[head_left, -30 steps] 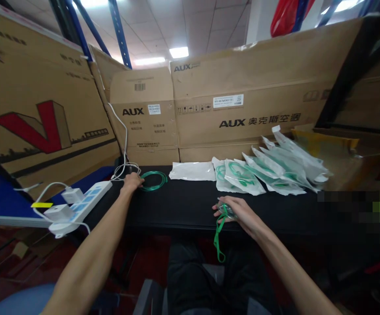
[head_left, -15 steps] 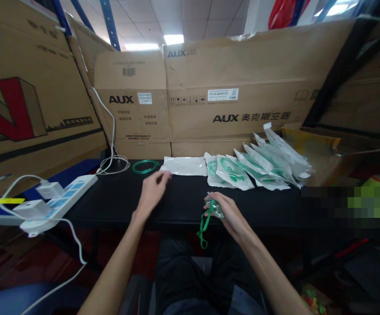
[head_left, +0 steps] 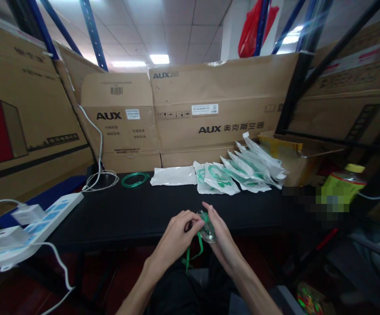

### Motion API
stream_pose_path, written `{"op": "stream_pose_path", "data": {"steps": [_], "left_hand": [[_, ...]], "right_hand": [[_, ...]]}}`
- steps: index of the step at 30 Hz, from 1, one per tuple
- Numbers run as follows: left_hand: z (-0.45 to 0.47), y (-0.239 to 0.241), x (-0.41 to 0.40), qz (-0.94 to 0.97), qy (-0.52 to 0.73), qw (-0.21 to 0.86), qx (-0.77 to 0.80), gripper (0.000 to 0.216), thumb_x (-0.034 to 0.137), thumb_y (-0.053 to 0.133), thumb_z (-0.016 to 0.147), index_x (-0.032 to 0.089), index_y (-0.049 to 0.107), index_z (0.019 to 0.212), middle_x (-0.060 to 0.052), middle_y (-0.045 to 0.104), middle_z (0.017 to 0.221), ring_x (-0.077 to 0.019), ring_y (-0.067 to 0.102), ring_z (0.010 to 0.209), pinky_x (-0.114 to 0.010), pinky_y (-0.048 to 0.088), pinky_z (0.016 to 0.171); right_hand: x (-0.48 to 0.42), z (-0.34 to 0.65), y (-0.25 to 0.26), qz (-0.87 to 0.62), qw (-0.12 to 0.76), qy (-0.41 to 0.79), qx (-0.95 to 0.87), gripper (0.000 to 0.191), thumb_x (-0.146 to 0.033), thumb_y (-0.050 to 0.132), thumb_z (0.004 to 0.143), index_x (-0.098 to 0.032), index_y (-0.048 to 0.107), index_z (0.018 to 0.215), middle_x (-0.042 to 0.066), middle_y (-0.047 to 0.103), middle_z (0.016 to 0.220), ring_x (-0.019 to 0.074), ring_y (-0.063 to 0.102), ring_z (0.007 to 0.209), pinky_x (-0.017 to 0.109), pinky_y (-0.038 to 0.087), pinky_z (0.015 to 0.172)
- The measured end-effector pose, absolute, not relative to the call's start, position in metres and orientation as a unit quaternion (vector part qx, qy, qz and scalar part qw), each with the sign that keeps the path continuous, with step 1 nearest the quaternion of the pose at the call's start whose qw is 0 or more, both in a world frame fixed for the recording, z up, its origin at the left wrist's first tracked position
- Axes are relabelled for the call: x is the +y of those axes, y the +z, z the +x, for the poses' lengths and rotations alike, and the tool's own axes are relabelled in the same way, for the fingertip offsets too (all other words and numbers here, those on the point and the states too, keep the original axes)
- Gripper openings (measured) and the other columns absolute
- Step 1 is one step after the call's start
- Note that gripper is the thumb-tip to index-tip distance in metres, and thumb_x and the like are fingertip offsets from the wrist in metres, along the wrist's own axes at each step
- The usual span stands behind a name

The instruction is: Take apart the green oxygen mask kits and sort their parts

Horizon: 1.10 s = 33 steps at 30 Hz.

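Observation:
Both my hands meet over the front edge of the black table (head_left: 137, 210). My right hand (head_left: 219, 232) cradles a clear oxygen mask (head_left: 207, 229) with a green strap (head_left: 192, 253) that hangs down below it. My left hand (head_left: 177, 234) pinches the mask from the left side with curled fingers. A coil of green tubing (head_left: 135, 179) lies at the table's far left, apart from both hands. An empty white pouch (head_left: 173, 176) lies flat beside the coil.
Several sealed pouches (head_left: 242, 170) with green masks fan out at the back right. AUX cardboard boxes (head_left: 209, 113) wall off the back. A white power strip (head_left: 32, 227) with plugs sits at left, its cable looped near the coil. A yellow-green bottle (head_left: 341, 188) stands right.
My left hand left the green tubing coil at the far left, drew back across the table and closed on the mask held by my right hand. The view panned right.

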<state>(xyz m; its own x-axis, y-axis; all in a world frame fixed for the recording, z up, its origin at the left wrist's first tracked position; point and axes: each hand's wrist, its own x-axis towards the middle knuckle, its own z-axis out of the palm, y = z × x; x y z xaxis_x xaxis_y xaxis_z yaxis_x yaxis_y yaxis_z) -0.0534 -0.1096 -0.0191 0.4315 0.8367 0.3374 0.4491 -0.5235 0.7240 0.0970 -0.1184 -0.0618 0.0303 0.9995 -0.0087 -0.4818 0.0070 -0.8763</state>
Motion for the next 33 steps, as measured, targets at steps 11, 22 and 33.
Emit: {"op": "stream_pose_path", "data": {"steps": [11, 22, 33], "left_hand": [[-0.058, -0.011, -0.128, 0.802, 0.233, 0.376, 0.402, 0.025, 0.034, 0.050, 0.102, 0.020, 0.066, 0.089, 0.002, 0.068, 0.082, -0.0148, 0.059, 0.075, -0.023, 0.042, 0.071], [-0.057, -0.020, -0.132, 0.841, 0.162, 0.337, 0.391, 0.017, 0.030, 0.048, 0.105, 0.025, 0.064, 0.102, 0.001, 0.069, 0.101, -0.0170, 0.061, 0.097, -0.024, 0.040, 0.090], [-0.070, -0.010, -0.128, 0.827, 0.170, 0.335, 0.419, 0.022, 0.037, 0.052, 0.103, 0.022, 0.064, 0.093, 0.003, 0.060, 0.080, -0.0152, 0.053, 0.074, -0.025, 0.038, 0.069]], "right_hand": [[-0.150, 0.136, -0.057, -0.350, 0.498, 0.568, -0.554, 0.042, -0.028, 0.079, 0.084, -0.026, 0.069, 0.125, 0.006, 0.064, 0.127, 0.0213, 0.066, 0.108, 0.032, 0.055, 0.090], [-0.158, 0.141, -0.068, -0.401, 0.465, 0.528, -0.587, 0.032, -0.013, 0.072, 0.072, -0.024, 0.064, 0.101, -0.004, 0.060, 0.089, 0.0136, 0.060, 0.077, 0.021, 0.049, 0.066], [-0.166, 0.155, -0.067, -0.437, 0.459, 0.502, -0.589, 0.034, -0.014, 0.066, 0.076, -0.025, 0.053, 0.106, -0.006, 0.059, 0.081, 0.0121, 0.057, 0.067, 0.021, 0.044, 0.059]]}}
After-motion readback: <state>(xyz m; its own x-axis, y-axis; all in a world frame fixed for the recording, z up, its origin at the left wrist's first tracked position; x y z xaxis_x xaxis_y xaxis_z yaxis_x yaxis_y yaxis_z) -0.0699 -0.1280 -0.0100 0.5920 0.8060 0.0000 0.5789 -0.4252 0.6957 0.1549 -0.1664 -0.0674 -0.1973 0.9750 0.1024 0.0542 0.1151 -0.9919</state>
